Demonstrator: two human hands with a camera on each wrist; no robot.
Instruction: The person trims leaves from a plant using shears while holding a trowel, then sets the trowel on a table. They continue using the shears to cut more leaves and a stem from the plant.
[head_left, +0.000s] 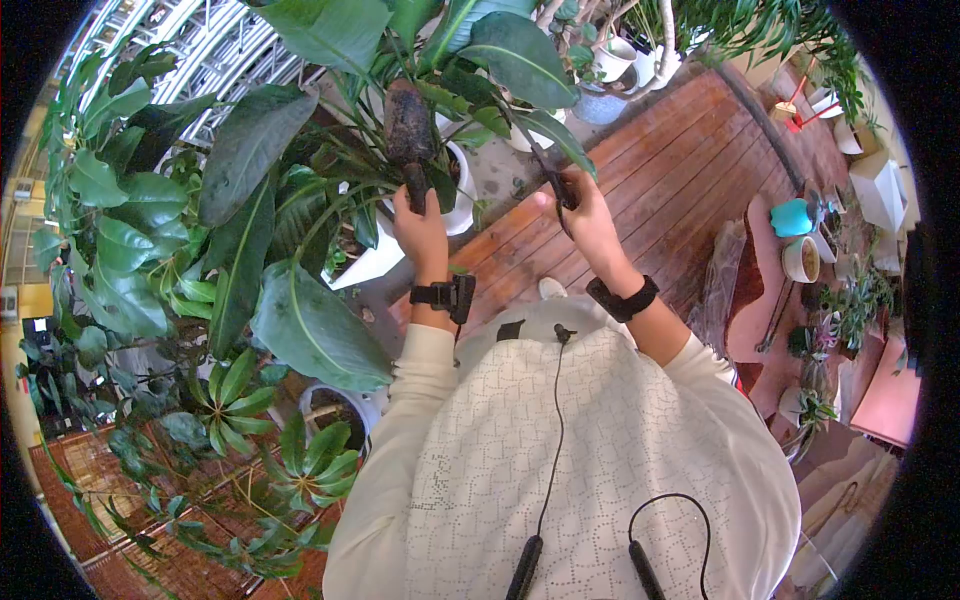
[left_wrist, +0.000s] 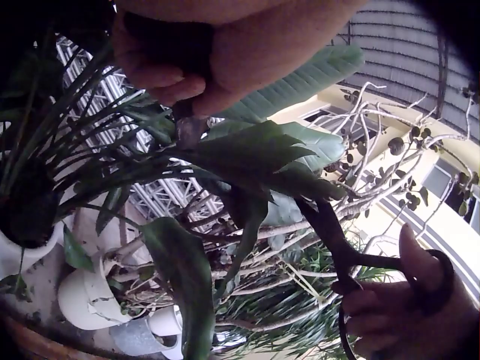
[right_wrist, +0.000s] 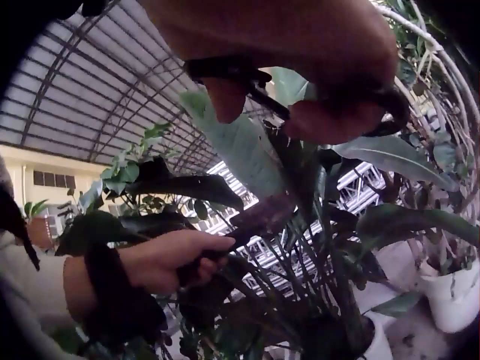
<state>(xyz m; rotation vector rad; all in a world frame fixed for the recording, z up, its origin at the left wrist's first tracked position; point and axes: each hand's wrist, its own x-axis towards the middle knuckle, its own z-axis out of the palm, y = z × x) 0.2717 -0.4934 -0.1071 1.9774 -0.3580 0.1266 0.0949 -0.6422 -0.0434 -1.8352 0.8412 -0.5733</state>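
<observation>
My left hand (head_left: pixel 420 238) grips the dark handle of a soil-stained garden trowel (head_left: pixel 407 130), its blade pointing away among the leaves. In my right hand (head_left: pixel 594 232) is a pair of black scissors (left_wrist: pixel 345 259), with thumb and fingers through the handle loops. In the left wrist view, the scissor blades reach up to the tip of a jagged-edged green leaf (left_wrist: pixel 255 157), overlapping it. A large broad-leaved plant (head_left: pixel 318 318) stands in front of and left of me, its stems rising from a white pot (head_left: pixel 465 200). The trowel's blade also shows in the right wrist view.
Wooden decking (head_left: pixel 660 165) runs ahead and to the right. More white pots (left_wrist: pixel 90 300) and a bare-branched plant stand beyond. A turquoise container (head_left: pixel 791 217) and a pink stepped ledge (head_left: pixel 752 300) lie to the right. Dense foliage (head_left: pixel 130 290) fills the left side.
</observation>
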